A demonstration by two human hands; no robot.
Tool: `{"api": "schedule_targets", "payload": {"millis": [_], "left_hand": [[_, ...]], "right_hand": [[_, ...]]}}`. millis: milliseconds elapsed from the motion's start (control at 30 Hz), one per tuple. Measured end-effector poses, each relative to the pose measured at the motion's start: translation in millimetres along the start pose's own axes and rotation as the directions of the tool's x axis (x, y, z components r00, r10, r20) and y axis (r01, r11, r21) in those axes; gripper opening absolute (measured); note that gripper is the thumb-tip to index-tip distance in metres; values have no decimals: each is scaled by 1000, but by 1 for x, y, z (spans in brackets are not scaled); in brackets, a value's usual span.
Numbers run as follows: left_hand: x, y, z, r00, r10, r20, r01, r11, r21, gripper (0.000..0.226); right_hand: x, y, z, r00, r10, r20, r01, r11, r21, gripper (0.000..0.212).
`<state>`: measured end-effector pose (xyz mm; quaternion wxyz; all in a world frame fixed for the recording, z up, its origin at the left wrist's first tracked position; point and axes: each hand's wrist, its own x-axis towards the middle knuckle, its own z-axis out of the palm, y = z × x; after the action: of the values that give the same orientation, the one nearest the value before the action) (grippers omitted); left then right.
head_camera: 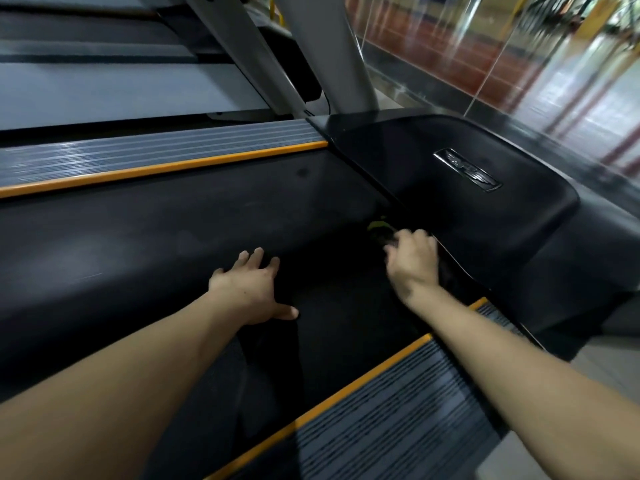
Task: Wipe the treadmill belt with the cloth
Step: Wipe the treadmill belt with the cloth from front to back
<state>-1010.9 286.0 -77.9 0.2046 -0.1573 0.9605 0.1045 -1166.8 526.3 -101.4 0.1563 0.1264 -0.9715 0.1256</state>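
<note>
Ribbed grey side rail with an orange inner edge [156, 157] along the far side of the deck; a matching ribbed rail with orange trim [391, 407] on the near side. Glossy black moulded motor cover [485, 230] at the head of the machine, bearing a slanted chrome emblem plate [467, 170]. Grey metal upright post [349, 60] rising just behind the cover. Glass wall panel with blurred reflections [519, 57] beyond, to the right. Neighbouring pale grey deck [104, 95] behind the far rail.
</note>
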Motion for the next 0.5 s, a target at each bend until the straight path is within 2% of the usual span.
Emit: {"api": "schedule_targets", "payload": {"millis": [67, 133, 200, 233, 300, 367, 433, 500], "left_hand": [[0, 0, 1, 1000, 2, 4, -2, 1000, -1, 119], [0, 0, 1, 1000, 2, 4, -2, 1000, -6, 118], [0, -1, 1, 1000, 1, 13, -1, 1000, -19, 118], [0, -1, 1, 1000, 4, 16, -4, 1000, -22, 117], [0, -2, 2, 1000, 7, 18, -7, 1000, -26, 116], [0, -3, 3, 1000, 8, 19, -7, 1000, -29, 116], [0, -2, 4, 1000, 7, 17, -6, 1000, -27, 115], [0, -3, 3, 1000, 10, 16, -9, 1000, -29, 115]], "right_hand": [[-33, -36, 1, 993, -111, 30, 109, 992, 70, 27], [-66, -62, 0, 950, -308, 54, 298, 945, 135, 29], [-69, -59, 0, 879, -472, 65, 456, 874, 170, 32], [-57, -48, -1, 875, -480, 66, 467, 872, 149, 32], [-25, -16, -2, 934, -350, 75, 345, 936, 66, 28], [5, 22, -3, 986, -164, 25, 165, 986, -26, 28], [13, 37, -4, 1000, -23, -6, 22, 999, -43, 31], [2, 15, -4, 999, 45, 8, -45, 999, -15, 32]]}}
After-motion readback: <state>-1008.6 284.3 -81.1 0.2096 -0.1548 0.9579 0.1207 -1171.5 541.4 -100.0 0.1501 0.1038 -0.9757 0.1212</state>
